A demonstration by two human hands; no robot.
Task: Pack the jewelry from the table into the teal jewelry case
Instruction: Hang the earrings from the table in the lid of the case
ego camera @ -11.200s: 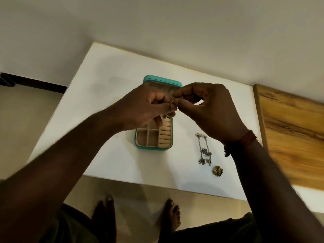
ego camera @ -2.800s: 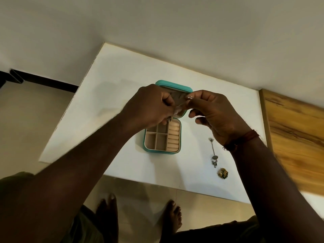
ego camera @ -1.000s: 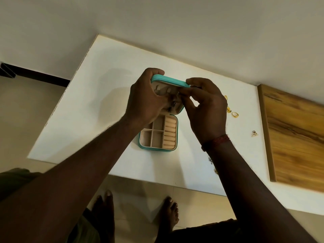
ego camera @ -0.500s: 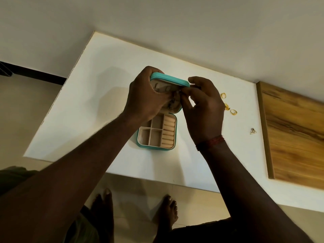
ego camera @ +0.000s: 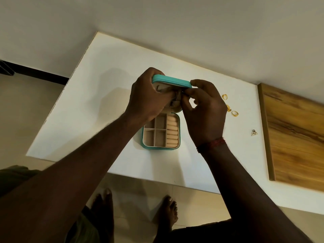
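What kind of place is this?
Most likely a room at home: a white table against a plain wall, a tiled floor with bare feet on it, and a small teal jewelry case.

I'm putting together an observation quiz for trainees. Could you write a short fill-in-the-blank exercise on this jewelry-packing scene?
1. The left hand grips the raised ____ of the open teal jewelry case on the white table.
2. The right hand pinches a small dangling earring there, a red thread band round its ____.
3. The two rings lying right of the case are ____ in colour.
Missing words: lid; wrist; gold.
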